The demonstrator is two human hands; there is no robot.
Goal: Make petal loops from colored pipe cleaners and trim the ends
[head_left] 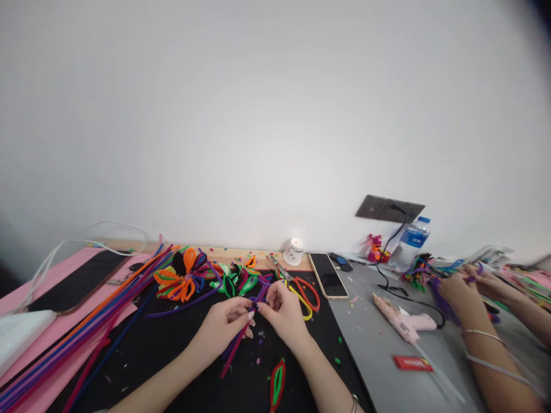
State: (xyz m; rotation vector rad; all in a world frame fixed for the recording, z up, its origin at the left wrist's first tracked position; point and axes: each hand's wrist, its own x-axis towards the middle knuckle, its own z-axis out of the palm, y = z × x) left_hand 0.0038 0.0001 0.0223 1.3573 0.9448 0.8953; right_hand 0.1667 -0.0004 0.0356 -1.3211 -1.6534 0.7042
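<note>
Over the black mat (142, 355), my left hand (228, 322) and my right hand (284, 312) meet fingertip to fingertip. Both pinch a small bundle of purple and magenta pipe cleaners (235, 349), whose ends hang below my left fingers. A dark bit sits at the pinch point, too small to make out. Just beyond my hands lie green looped pipe-cleaner leaves (228, 281) and an orange pipe-cleaner flower (183, 278). Scissors (306, 293) with red and yellow handles rest behind my right hand. Nearer to me is a red and green pipe-cleaner leaf (278, 383).
Long loose pipe cleaners (99, 321) stretch along the left, near a dark phone (81, 278). A white cup (293, 252) and another phone (329, 276) stand towards the wall. On the right are a pink glue gun (404, 324), a water bottle (412, 241) and a co-worker's hands (465, 292).
</note>
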